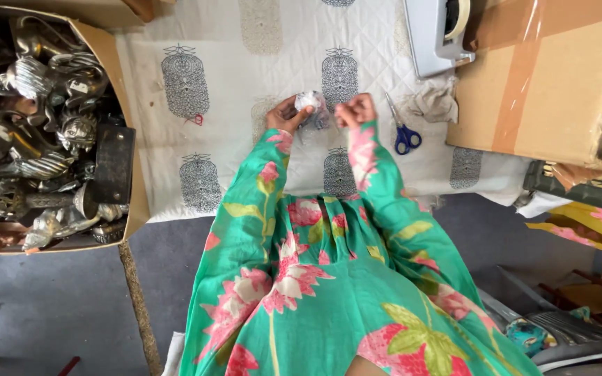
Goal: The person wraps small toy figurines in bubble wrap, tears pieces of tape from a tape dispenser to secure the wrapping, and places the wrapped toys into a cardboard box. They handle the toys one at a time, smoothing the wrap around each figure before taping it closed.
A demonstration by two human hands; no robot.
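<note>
My left hand (285, 115) and my right hand (355, 110) meet over a white quilted cloth (245, 90) printed with grey motifs. Between them is a small round pale object in a clear plastic bag (311, 108). The left hand cups it from below and the right hand pinches the plastic at its side. Both arms wear green sleeves with pink flowers. Blue-handled scissors (402, 131) lie on the cloth just right of my right hand.
An open cardboard box (123, 104) of several silvery metal figurines (36, 125) stands at the left. A taped cardboard box (545, 76) sits at the right, a grey tape dispenser (437, 31) behind it, a crumpled rag (433, 103) beside the scissors.
</note>
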